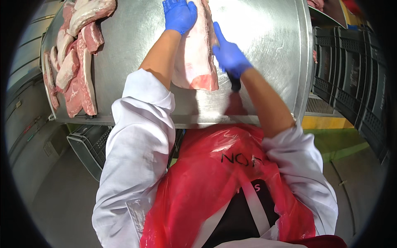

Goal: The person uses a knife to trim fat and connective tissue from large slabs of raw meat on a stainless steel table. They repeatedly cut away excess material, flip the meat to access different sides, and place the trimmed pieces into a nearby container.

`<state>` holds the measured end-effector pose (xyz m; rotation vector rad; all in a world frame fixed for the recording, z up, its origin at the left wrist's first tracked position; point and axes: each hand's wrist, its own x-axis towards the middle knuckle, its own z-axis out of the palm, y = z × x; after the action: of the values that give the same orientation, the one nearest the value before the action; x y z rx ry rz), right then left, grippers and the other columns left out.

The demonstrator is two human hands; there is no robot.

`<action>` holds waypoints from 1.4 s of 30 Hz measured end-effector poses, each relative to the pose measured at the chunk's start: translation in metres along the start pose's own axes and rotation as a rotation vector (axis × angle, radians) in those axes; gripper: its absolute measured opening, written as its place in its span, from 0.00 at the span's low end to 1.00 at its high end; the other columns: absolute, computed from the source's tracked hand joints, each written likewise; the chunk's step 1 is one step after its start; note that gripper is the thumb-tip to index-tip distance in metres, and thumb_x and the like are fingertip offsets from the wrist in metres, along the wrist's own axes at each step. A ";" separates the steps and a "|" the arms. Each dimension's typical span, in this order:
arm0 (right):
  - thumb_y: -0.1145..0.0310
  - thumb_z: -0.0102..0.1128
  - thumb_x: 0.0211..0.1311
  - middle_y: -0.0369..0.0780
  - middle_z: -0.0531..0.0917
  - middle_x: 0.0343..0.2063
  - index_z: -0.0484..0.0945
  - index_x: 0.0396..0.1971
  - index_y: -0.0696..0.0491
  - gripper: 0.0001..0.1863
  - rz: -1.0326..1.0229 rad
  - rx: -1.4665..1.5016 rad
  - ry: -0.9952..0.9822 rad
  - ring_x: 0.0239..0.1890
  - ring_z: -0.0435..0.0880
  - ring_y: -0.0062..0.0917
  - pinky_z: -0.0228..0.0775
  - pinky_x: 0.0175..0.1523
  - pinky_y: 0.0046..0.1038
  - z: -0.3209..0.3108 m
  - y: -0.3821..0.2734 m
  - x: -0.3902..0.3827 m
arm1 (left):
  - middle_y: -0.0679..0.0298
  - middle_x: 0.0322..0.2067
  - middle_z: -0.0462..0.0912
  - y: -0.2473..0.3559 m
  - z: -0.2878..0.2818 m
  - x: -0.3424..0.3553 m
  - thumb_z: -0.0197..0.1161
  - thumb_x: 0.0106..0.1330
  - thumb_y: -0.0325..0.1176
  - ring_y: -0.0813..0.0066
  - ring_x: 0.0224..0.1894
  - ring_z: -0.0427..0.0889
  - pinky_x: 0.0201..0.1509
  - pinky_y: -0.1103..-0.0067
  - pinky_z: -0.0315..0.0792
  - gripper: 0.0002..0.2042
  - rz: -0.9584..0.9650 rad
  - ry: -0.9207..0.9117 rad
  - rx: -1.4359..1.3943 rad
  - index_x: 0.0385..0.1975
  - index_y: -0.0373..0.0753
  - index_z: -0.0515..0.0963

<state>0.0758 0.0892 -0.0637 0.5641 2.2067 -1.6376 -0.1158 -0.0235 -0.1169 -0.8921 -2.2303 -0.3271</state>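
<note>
A long slab of pale, fat-covered meat (192, 62) lies lengthwise on the steel table, its pink cut end toward me. My left hand (180, 15), in a blue glove, rests flat on the slab's left side with the fingers stretched out. Close by the slab's right edge, my right hand (231, 53), also gloved in blue, is closed round a black-handled knife (235, 82). The index finger points forward along it. The handle's end shows below the palm; I cannot make out the blade against the glare.
Several cut pieces of meat (76, 66) are heaped at the table's left side. The steel table (136, 45) has a raised edge in front of me. Black plastic crates (347, 74) stand at the right, and another crate (89, 144) sits below the table at the left.
</note>
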 end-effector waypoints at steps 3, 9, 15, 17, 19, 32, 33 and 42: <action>0.67 0.47 0.71 0.45 0.79 0.18 0.43 0.80 0.41 0.41 -0.177 -0.028 0.075 0.17 0.77 0.27 0.77 0.27 0.34 0.029 0.023 -0.043 | 0.37 0.76 0.46 -0.031 0.004 -0.008 0.51 0.72 0.46 0.38 0.79 0.43 0.80 0.49 0.41 0.35 -0.239 -0.524 -0.417 0.75 0.33 0.55; 0.69 0.47 0.71 0.40 0.76 0.17 0.45 0.80 0.40 0.40 0.018 0.081 0.062 0.15 0.73 0.24 0.74 0.24 0.30 0.011 -0.011 -0.014 | 0.41 0.77 0.48 0.023 -0.114 -0.089 0.50 0.71 0.40 0.39 0.79 0.47 0.79 0.48 0.43 0.30 -0.109 -0.607 -0.405 0.71 0.34 0.60; 0.67 0.47 0.71 0.47 0.80 0.23 0.40 0.80 0.41 0.42 0.143 0.015 -0.113 0.19 0.77 0.30 0.76 0.31 0.35 0.038 0.012 -0.098 | 0.42 0.76 0.52 0.023 -0.120 -0.094 0.49 0.71 0.38 0.40 0.78 0.49 0.79 0.51 0.46 0.27 -0.149 -0.525 -0.362 0.69 0.35 0.63; 0.66 0.49 0.71 0.53 0.82 0.26 0.39 0.80 0.41 0.43 0.143 -0.086 -0.122 0.24 0.82 0.38 0.77 0.38 0.40 0.056 0.031 -0.144 | 0.42 0.76 0.52 0.020 -0.117 -0.098 0.49 0.71 0.39 0.41 0.78 0.49 0.79 0.51 0.46 0.27 -0.154 -0.516 -0.402 0.70 0.38 0.64; 0.67 0.51 0.69 0.56 0.83 0.29 0.38 0.80 0.41 0.45 0.036 -0.115 -0.088 0.31 0.84 0.43 0.77 0.44 0.41 0.086 0.054 -0.196 | 0.43 0.75 0.53 0.016 -0.119 -0.094 0.48 0.72 0.39 0.41 0.78 0.49 0.79 0.51 0.46 0.27 -0.142 -0.532 -0.440 0.70 0.39 0.64; 0.76 0.51 0.68 0.34 0.76 0.25 0.45 0.80 0.32 0.45 0.289 0.333 0.187 0.22 0.69 0.15 0.70 0.26 0.22 -0.044 0.078 -0.344 | 0.41 0.57 0.78 -0.038 -0.091 -0.003 0.68 0.58 0.36 0.53 0.56 0.82 0.62 0.66 0.77 0.41 -0.945 -0.989 -0.983 0.70 0.26 0.57; 0.77 0.51 0.68 0.34 0.76 0.26 0.45 0.80 0.32 0.45 0.283 0.364 0.219 0.22 0.69 0.15 0.70 0.27 0.22 -0.052 0.088 -0.341 | 0.43 0.53 0.81 -0.058 -0.094 -0.006 0.65 0.61 0.32 0.57 0.53 0.85 0.62 0.68 0.78 0.35 -0.967 -1.024 -1.380 0.68 0.24 0.62; 0.80 0.49 0.67 0.33 0.74 0.24 0.44 0.81 0.33 0.46 0.279 0.358 0.184 0.21 0.69 0.14 0.66 0.22 0.20 -0.124 0.096 -0.296 | 0.49 0.59 0.78 -0.134 -0.137 -0.068 0.67 0.64 0.45 0.56 0.60 0.79 0.66 0.64 0.72 0.33 -1.002 -0.790 -0.742 0.65 0.31 0.69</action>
<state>0.3763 0.1995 0.0360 1.1048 1.8480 -1.8947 -0.1012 -0.2187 -0.0624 -0.0955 -3.2407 -1.5537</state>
